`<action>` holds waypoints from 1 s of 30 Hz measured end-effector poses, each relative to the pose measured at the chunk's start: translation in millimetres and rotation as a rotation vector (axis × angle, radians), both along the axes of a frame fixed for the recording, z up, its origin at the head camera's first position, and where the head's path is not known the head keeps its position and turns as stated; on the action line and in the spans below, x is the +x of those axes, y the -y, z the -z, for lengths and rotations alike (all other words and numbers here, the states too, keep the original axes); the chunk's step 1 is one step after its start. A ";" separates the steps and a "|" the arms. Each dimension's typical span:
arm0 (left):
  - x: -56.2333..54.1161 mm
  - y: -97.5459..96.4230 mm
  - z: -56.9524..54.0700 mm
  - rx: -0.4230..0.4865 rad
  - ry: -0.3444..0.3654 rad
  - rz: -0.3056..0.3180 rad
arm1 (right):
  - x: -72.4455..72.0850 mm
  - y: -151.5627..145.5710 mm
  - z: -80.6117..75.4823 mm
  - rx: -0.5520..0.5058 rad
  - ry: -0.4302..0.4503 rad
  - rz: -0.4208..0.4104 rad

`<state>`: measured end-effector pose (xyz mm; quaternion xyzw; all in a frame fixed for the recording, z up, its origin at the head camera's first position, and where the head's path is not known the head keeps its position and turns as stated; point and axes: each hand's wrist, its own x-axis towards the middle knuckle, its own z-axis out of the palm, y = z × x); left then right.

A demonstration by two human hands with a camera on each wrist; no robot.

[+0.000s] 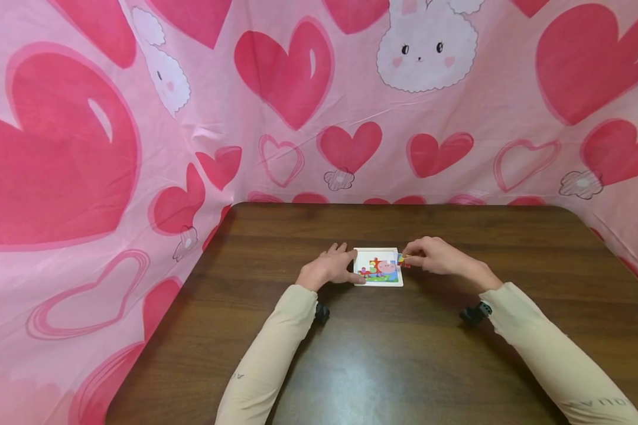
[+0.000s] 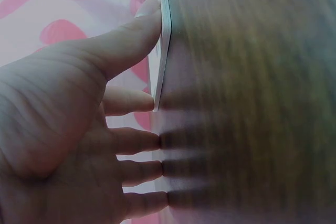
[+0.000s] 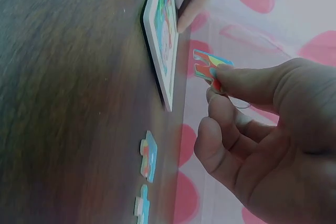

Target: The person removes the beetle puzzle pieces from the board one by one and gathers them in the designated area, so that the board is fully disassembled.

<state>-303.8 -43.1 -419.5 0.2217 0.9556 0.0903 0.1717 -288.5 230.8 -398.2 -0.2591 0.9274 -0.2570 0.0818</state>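
A white-rimmed puzzle board (image 1: 377,285) lies flat on the table, its lower part filled with joined pieces showing a pink cartoon pig; the upper left shows bare white. My left hand (image 1: 326,267) is spread at the board's left side. In the left wrist view its thumb (image 2: 131,38) rests on the rim, a forefinger touches the corner, and the other fingertips meet the table. Just past the board's right edge, my right hand (image 1: 440,255) pinches a colourful jigsaw piece (image 3: 202,65) between thumb and forefinger, raised off the table in the right wrist view.
Two loose jigsaw pieces, one nearer the board (image 3: 151,156) and one farther off (image 3: 143,205), lie on the table in the right wrist view. The brown wooden table (image 1: 383,354) extends around the board. Behind it hangs a pink heart-print cloth (image 1: 308,159).
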 end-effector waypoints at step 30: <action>1.8 0.5 -0.2 0.027 0.024 -0.019 | 12.6 -37.6 3.2 0.004 0.082 0.006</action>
